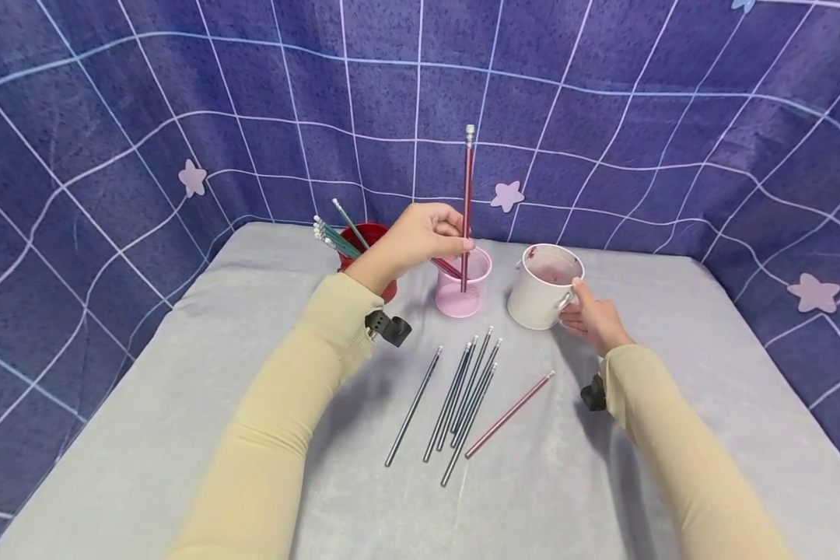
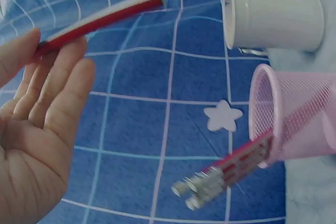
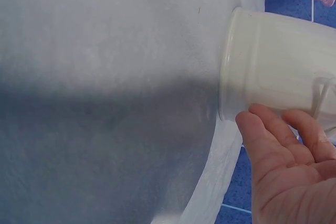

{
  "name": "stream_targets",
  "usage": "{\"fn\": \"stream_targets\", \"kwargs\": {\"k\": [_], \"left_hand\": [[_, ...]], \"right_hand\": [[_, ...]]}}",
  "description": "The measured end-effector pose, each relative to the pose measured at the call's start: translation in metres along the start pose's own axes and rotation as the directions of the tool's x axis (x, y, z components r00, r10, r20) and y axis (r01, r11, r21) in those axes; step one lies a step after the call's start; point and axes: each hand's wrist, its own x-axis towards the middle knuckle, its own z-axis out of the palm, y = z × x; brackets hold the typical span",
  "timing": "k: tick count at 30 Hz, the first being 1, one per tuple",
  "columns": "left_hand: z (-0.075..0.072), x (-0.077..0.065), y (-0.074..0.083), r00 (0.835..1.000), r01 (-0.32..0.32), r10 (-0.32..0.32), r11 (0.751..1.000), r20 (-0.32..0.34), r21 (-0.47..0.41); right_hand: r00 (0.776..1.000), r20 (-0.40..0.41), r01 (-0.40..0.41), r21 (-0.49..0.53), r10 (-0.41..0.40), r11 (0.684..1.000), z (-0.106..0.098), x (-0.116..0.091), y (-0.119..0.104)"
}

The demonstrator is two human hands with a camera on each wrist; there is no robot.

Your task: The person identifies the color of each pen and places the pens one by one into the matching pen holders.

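My left hand (image 1: 427, 233) pinches a red pencil (image 1: 467, 187) between thumb and fingers, holding it upright over the pink mesh cup (image 1: 458, 302), eraser end up. In the left wrist view, the pencil's other end points away from the fingertips. Several red pencils (image 2: 226, 174) lean inside the pink cup, their eraser ends sticking out. My right hand (image 1: 593, 317) holds the side of a white bucket (image 1: 537, 299), thumb at the rim by the metal handle and fingers against the wall. In the right wrist view, the fingertips lie along the bucket's side.
Behind the left forearm stands a red cup (image 1: 372, 232) with several green pencils (image 1: 339, 239). Several dark pencils (image 1: 462, 397) lie on the grey cloth table (image 1: 182, 428) in front, with a lone red pencil (image 1: 509, 414) to their right. A blue grid-patterned curtain (image 1: 287, 101) rises behind.
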Motion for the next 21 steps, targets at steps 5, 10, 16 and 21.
{"fn": "stream_targets", "kwargs": {"k": [5, 10, 16, 21], "left_hand": [[-0.003, 0.007, -0.018, 0.986, 0.02, -0.024, 0.999, -0.164, -0.025], [-0.006, 0.015, -0.042, 0.947, 0.041, -0.073, 0.993, -0.312, -0.108], [-0.005, 0.019, -0.058, 0.918, 0.014, -0.04, 0.998, -0.395, -0.068], [-0.001, 0.021, -0.064, 0.914, -0.003, 0.001, 1.0, -0.405, -0.003]], "right_hand": [[1.0, -0.006, -0.001, 0.013, 0.001, 1.0, 0.0, 0.0, 0.0], [1.0, -0.008, -0.005, 0.015, 0.005, 1.0, 0.001, -0.001, 0.0], [1.0, -0.013, -0.006, -0.002, 0.006, 1.0, 0.001, -0.001, 0.002], [1.0, -0.019, -0.007, 0.011, 0.007, 1.0, 0.0, 0.0, 0.001]]}}
